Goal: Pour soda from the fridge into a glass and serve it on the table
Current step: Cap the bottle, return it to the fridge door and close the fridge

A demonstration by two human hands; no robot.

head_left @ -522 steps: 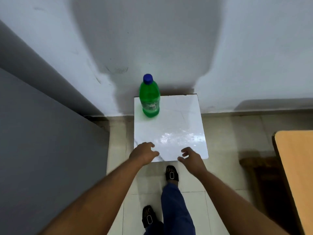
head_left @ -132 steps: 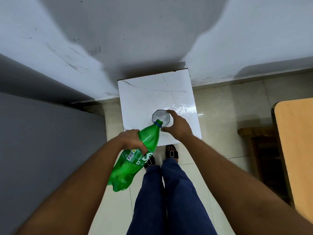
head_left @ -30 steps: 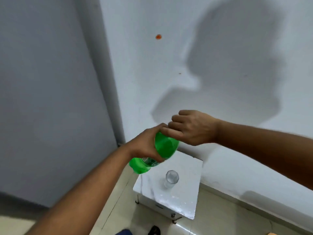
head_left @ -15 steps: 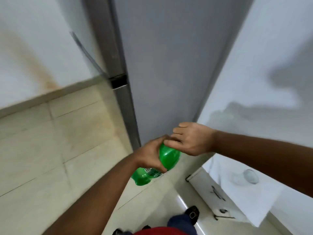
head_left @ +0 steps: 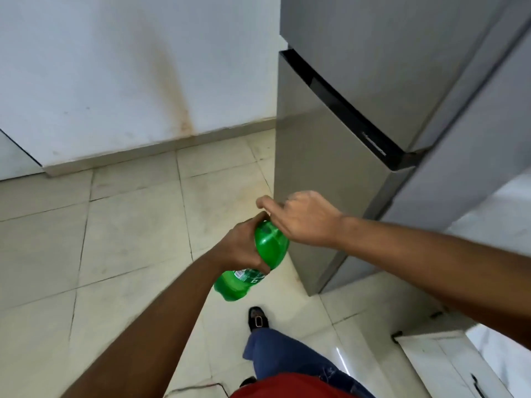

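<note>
A green soda bottle is held tilted in front of me, its neck pointing away. My left hand is wrapped around its upper body. My right hand sits over the bottle's top with the fingers curled around the cap end, which is hidden under them. The grey two-door fridge stands just beyond the hands, both doors shut. The glass is out of view.
The small white marble-topped table shows at the bottom right corner, next to the fridge. A stained white wall runs along the back left. Beige floor tiles spread to the left. My leg and sandal are below the bottle.
My view has swung left from the small table and glass to the fridge front. Both hands have stayed on the bottle, the right one still over its top.
</note>
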